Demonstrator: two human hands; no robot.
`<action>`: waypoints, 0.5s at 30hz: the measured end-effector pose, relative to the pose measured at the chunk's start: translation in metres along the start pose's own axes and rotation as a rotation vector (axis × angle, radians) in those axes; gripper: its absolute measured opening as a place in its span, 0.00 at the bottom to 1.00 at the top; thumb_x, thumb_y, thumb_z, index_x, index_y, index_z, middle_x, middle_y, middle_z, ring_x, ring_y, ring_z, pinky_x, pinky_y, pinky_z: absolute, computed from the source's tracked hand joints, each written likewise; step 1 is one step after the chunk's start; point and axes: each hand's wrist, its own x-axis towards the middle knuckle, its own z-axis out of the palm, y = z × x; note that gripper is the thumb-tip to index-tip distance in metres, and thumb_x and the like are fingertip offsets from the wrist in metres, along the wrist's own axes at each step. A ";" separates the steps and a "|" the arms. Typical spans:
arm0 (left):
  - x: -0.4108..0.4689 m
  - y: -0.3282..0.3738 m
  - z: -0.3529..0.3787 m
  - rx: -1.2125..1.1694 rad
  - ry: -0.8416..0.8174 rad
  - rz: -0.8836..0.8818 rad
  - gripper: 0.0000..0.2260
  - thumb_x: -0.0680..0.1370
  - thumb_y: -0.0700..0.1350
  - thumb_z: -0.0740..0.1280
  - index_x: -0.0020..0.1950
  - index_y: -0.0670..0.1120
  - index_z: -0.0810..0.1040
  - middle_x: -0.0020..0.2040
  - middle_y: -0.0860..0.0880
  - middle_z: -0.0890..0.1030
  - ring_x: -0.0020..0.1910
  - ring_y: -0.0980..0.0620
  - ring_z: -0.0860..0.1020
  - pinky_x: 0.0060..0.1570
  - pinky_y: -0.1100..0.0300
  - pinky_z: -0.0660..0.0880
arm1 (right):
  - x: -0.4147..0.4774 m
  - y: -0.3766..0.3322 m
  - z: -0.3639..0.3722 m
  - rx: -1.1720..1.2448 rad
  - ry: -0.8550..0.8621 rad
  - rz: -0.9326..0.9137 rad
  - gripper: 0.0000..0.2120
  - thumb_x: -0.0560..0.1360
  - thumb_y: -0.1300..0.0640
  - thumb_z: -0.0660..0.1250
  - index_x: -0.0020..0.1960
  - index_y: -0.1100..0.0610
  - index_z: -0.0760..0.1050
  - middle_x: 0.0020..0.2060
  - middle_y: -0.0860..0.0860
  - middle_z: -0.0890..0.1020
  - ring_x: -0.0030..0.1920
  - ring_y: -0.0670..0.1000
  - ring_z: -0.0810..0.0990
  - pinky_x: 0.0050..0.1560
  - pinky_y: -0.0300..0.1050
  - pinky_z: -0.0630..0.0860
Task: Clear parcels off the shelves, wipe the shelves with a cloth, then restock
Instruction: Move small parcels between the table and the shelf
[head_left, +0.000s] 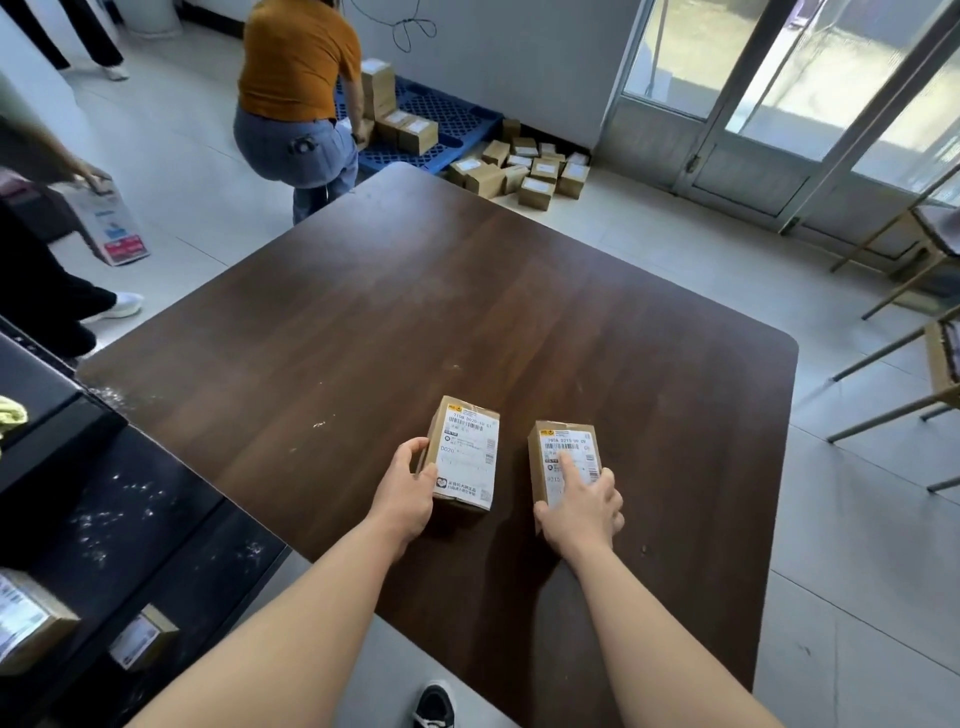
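Two small cardboard parcels with white labels lie side by side on the dark wooden table (467, 291). My left hand (408, 493) grips the left parcel (465, 452) at its near left corner, thumb on the side. My right hand (584, 506) holds the right parcel (563, 449) from its near end, index finger stretched along the label. The black shelf unit (93, 514) stands at my left with two more parcels (31, 618) on a lower level and a yellow-green cloth (11, 415) at its edge.
A person in an orange top (296, 98) bends over a blue pallet (441, 122) with stacked boxes; several more boxes (524, 171) lie on the floor. Another person at the left holds a white box (111, 223). Chairs (914, 291) stand at the right, glass doors behind.
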 end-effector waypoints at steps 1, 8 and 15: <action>-0.002 0.001 -0.004 -0.008 0.016 0.005 0.17 0.83 0.44 0.58 0.70 0.56 0.64 0.58 0.49 0.78 0.49 0.59 0.77 0.36 0.67 0.71 | -0.002 -0.006 -0.001 0.014 0.007 -0.015 0.35 0.73 0.46 0.65 0.76 0.41 0.52 0.72 0.60 0.51 0.70 0.63 0.57 0.70 0.60 0.58; -0.019 0.008 -0.045 -0.110 0.118 0.065 0.17 0.83 0.44 0.57 0.71 0.57 0.63 0.58 0.48 0.78 0.53 0.56 0.78 0.44 0.61 0.76 | -0.020 -0.066 -0.011 0.115 -0.001 -0.192 0.36 0.72 0.46 0.67 0.75 0.39 0.53 0.73 0.59 0.49 0.71 0.63 0.56 0.70 0.61 0.57; -0.046 0.010 -0.105 -0.262 0.275 0.113 0.16 0.83 0.45 0.57 0.70 0.57 0.65 0.58 0.48 0.80 0.55 0.51 0.79 0.58 0.48 0.76 | -0.053 -0.142 -0.014 0.151 -0.040 -0.404 0.36 0.71 0.47 0.68 0.74 0.37 0.56 0.74 0.58 0.49 0.71 0.63 0.57 0.70 0.60 0.59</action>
